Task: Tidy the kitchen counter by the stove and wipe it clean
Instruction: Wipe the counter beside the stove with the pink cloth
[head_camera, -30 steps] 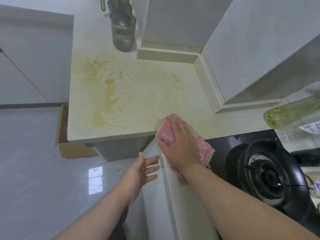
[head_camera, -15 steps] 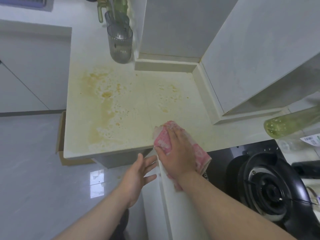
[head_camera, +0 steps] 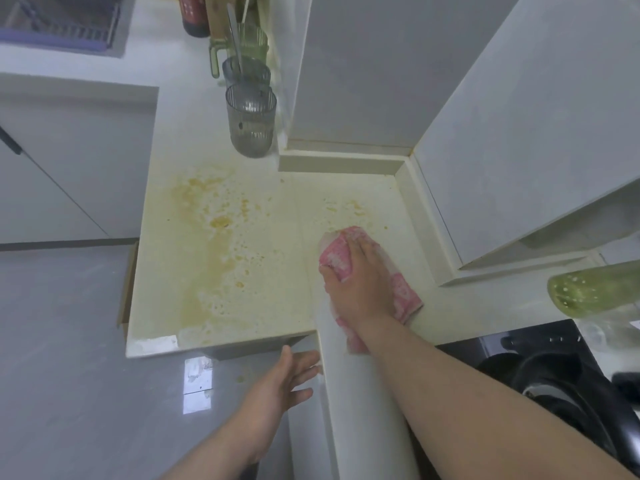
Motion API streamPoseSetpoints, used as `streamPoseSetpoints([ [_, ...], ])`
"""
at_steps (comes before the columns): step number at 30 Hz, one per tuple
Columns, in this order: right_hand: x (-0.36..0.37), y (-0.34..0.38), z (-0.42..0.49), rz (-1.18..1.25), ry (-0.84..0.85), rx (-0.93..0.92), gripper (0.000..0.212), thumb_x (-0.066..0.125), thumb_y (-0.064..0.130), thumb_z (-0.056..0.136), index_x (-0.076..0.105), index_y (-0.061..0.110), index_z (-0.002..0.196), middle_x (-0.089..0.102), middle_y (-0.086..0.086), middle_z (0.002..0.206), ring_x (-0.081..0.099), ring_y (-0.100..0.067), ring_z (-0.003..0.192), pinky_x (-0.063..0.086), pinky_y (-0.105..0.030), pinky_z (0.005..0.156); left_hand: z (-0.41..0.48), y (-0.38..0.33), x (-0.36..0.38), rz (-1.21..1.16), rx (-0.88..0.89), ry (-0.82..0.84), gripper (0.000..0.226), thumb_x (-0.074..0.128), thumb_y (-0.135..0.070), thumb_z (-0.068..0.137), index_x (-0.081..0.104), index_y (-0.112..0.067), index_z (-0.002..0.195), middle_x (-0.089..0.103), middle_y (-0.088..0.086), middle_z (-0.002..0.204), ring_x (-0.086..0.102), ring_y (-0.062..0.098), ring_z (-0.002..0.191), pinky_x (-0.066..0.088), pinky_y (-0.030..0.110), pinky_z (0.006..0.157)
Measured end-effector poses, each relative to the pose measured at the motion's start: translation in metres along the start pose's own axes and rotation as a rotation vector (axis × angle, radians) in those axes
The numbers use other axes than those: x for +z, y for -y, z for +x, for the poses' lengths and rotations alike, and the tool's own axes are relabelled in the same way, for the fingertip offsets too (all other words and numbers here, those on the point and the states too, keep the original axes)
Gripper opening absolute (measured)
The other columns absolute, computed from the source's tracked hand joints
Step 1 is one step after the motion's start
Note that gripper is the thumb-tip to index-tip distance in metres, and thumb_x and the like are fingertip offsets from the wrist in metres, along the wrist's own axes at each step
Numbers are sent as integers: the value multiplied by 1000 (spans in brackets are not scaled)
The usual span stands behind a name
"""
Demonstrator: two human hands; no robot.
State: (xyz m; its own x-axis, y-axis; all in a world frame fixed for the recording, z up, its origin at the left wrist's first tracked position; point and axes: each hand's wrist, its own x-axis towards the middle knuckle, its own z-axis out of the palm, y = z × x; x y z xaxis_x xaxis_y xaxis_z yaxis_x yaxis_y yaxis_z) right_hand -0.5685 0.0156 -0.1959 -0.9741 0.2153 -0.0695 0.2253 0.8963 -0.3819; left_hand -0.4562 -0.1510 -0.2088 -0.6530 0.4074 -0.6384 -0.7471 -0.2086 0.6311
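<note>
Cardboard box on floor, blue rack top L.

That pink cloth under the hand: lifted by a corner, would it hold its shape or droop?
Probably droop: the pink cloth bunches under the right hand, and one end seems to hang over the counter edge. It likely slides easily, since the surface looks wet and foamy. Probably light, heavier if soaked.

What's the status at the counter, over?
Right hand flat on pink cloth. Left hand open, empty. Counter stained yellow. Grey cup beside stains.
</note>
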Motion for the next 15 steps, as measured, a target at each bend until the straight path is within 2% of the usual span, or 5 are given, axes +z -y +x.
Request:
streamPoseSetpoints([
  [7,3,-1,11,-15,-12,15,74,51,55,90,29,21,152,24,-1,160,19,-18,148,16,-34,120,-1,-1,2,25,11,-10,62,28,-53,86,63,-14,119,67,-9,121,56,7,118,48,29,95],
  [11,1,1,3,21,9,25,71,49,52,93,25,23,153,21,1,161,16,-16,148,14,-35,120,-8,-5,5,37,0,12,64,29,-58,82,63,-18,119,67,-13,120,56,3,118,47,28,92],
  [15,3,3,-21,34,37,14,71,47,50,93,21,25,154,17,4,162,13,-15,149,12,-35,121,-7,-8,4,28,-24,6,62,23,-52,96,62,-12,123,64,-6,125,55,8,120,48,27,85],
])
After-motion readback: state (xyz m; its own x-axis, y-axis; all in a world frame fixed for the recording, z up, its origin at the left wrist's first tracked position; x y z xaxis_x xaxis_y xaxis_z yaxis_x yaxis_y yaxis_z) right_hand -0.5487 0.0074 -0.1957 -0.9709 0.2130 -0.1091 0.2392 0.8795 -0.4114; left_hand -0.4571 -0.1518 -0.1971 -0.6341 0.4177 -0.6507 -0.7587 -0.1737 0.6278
